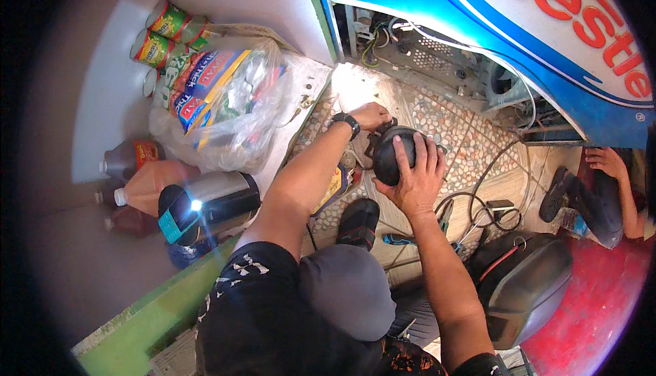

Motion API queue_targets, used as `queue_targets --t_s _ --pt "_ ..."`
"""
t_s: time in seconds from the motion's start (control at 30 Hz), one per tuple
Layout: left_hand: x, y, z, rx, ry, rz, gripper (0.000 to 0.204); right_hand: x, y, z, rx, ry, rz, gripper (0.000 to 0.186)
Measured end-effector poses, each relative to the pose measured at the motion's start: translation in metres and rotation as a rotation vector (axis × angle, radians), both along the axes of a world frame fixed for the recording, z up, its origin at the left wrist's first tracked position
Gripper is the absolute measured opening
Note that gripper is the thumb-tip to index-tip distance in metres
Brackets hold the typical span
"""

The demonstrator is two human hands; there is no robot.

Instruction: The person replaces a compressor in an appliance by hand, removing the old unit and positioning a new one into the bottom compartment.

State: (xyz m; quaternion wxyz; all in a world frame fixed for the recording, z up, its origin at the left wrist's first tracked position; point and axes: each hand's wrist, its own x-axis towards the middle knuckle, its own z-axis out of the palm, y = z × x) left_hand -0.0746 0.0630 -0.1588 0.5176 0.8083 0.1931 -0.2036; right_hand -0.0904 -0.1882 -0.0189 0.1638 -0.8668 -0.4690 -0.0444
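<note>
Black compressor (393,154) sits under my right hand (417,179), palm and spread fingers clasping its top; left hand (371,116) grips its far side.

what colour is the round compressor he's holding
Black, a rounded dome-shaped compressor under the right hand; it shows best in the head view.

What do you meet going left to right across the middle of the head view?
Brown bottles → steel flask → left hand → black round compressor, right hand on it → coiled cables → another person's shoe.
</note>
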Motion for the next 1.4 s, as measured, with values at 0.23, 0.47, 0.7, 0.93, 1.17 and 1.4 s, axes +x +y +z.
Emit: queue_targets --t_s 0.23,0.47,0.7,0.93,1.17,1.4 --pt "0.018 -0.02 0.0 0.469 -0.088 -0.084 0.033 0.034 0.008 0.0 -0.021 0.08 -0.026 0.106" --pt "0.023 -0.009 0.044 0.594 -0.195 0.084 0.027 0.039 0.009 0.001 0.063 0.107 -0.019 0.104" --pt "0.096 0.023 0.089 0.868 -0.655 0.151 0.034 0.041 0.006 -0.002 0.114 0.088 -0.022 0.103" --pt "0.118 0.044 0.072 0.952 -0.34 -0.153 0.042 0.043 0.005 -0.002 0.069 0.127 -0.037 0.102" --pt "0.122 0.036 0.066 0.893 -0.364 -0.068 0.043 0.045 0.005 0.002 0.038 0.139 -0.041 0.103" --pt "0.101 0.09 0.031 1.111 -0.743 -0.119 0.027 0.048 0.024 0.01 0.224 0.356 -0.005 0.077"
